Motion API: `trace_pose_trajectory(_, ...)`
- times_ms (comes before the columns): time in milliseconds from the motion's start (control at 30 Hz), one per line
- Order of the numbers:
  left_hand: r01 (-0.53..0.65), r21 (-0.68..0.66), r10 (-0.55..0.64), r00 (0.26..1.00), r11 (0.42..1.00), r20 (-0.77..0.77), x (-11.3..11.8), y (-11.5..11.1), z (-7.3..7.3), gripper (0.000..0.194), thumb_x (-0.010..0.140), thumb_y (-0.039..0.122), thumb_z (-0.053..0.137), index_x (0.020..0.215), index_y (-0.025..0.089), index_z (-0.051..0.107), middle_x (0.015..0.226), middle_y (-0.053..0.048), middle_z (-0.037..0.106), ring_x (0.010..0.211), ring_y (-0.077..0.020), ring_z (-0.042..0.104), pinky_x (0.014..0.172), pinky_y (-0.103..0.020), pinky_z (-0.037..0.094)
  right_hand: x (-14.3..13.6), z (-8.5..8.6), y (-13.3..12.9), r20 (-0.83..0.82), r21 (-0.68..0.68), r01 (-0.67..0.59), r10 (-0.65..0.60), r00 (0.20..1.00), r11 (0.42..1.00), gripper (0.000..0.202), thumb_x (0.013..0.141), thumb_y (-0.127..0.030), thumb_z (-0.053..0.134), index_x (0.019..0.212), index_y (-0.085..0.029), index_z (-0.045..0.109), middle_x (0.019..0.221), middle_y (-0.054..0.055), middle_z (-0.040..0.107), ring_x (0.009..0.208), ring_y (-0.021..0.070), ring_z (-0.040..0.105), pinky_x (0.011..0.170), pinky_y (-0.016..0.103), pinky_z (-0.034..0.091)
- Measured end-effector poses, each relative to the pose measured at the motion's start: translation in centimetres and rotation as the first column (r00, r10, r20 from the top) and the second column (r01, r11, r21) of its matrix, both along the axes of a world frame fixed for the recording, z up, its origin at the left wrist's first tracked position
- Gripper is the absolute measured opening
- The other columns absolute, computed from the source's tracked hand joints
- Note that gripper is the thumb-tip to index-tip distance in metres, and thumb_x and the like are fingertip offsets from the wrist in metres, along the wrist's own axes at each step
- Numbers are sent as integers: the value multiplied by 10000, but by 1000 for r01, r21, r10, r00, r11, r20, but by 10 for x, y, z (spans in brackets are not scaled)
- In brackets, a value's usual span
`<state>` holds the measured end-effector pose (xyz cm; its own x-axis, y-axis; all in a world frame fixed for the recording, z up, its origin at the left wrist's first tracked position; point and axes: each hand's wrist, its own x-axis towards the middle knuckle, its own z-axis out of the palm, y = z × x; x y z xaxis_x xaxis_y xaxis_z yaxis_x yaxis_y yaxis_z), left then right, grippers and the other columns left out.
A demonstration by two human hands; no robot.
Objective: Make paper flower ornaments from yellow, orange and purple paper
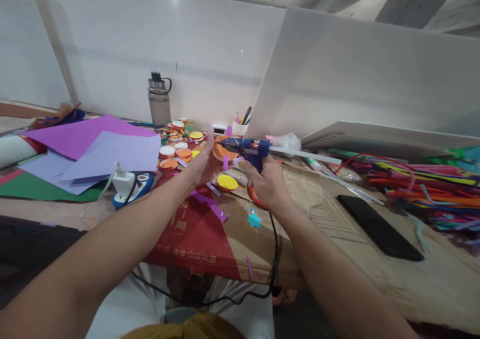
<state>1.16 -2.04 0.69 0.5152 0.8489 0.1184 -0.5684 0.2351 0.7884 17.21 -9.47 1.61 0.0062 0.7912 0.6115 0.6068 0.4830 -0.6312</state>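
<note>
- Currently gripped by the handle in the right hand point(268, 179): blue plastic glue gun point(249, 151) with dark nozzle, held up above the cardboard-covered table point(307, 191). Can't tell if trigger is squeezed.
- Grasped by its edge in the left hand point(210, 166): round orange disc with white rim point(221, 152), right at the nozzle. Fingers partly hidden. Can't tell about actual tip contact.
- Could burn the left thumb: tip very near, any slip of either hand enough.
- Could smear or flood the orange face, probably from too long a squeeze or a wandering tip.
- Could pull off aim via the black cord point(276, 249), drooping past the table edge in a slack loop, easy to snag.
- Could drip onto the flat yellow disc point(227, 182) just below, given stringy glue.
- Long axis of gun: near level, left-right across the view. Nozzle pointing left, at the disc; long white glue stick point(305, 154) sticking out the back to the right, dipping slightly.
- Orange face tilted, turned partly toward the camera.
</note>
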Motion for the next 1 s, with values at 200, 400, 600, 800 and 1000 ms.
trace_pose_trajectory(200,-6,5,6,1000,1000,7,-1,3,-1,612,880,671,376,1129,191,661,788,-69,731,701,-181,685,677,-286,539,1,-1,0,19,-13,-24,24,1000,1000,325,885,-412,530,1113,-206,636,1082,107,704,985,276,643,860,434,493)
trace_pose_trajectory(400,-5,-3,5,1000,1000,21,-1,7,-4,631,871,680,383,1142,181,658,815,-84,739,704,-181,690,683,-279,545,0,1,-1,34,-15,-6,7,999,1000,296,882,-381,531,1077,-196,654,1057,114,709,969,280,650,845,423,497)
trace_pose_trajectory(600,86,-32,-84,995,996,55,-1,12,-10,642,875,684,351,1151,185,646,904,-91,745,746,-185,696,684,-268,546,0,1,0,5,42,14,-14,1000,999,320,882,-388,523,1092,-174,637,1051,123,712,950,283,653,835,426,494)
trace_pose_trajectory(800,62,-20,-61,996,998,58,-1,16,-13,625,865,689,374,1124,197,660,884,-86,742,739,-183,690,667,-264,531,1,0,1,24,31,3,-4,1000,1000,314,885,-394,529,1083,-178,643,1062,123,710,963,284,651,852,432,490)
trace_pose_trajectory(1000,-47,-48,48,999,998,26,-3,20,-11,635,820,711,453,1054,167,682,804,-82,731,653,-163,660,668,-285,519,2,-2,1,40,-3,-37,38,998,999,336,884,-405,545,1127,-193,640,1048,114,711,944,274,655,830,425,500)
